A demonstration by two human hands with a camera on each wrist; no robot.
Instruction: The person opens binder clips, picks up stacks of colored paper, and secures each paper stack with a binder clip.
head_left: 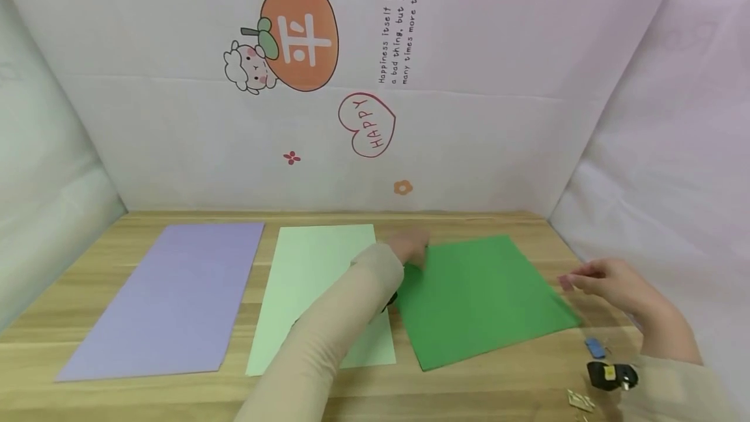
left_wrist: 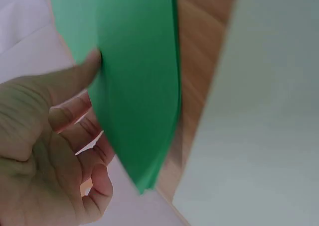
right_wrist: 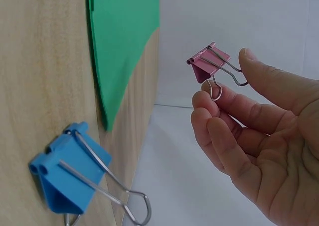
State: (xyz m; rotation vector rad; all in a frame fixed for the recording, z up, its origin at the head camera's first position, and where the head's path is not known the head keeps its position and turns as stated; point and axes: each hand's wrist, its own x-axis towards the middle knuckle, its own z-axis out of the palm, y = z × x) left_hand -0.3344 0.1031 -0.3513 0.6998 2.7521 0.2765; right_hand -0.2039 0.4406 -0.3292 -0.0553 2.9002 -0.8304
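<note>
My left hand [head_left: 412,246] is at the far left corner of a stack of green paper [head_left: 480,298]. In the left wrist view its thumb lies on the top face of the green sheets and the fingers are behind their edge, pinching them. The layered edges show there, with that part of the stack slightly bent. Off the right side of the stack, my right hand [head_left: 615,285] holds a pink binder clip [right_wrist: 212,64] by its wire handles, between thumb and fingers. A blue binder clip [right_wrist: 72,171] rests on the table close to that hand.
Light green paper [head_left: 313,266] lies under my left forearm, and purple paper [head_left: 170,305] farther left. A gold-coloured clip [head_left: 580,400] is on the wooden table [head_left: 469,396] at the near right. White printed cloth [head_left: 486,148] stands behind and at both sides.
</note>
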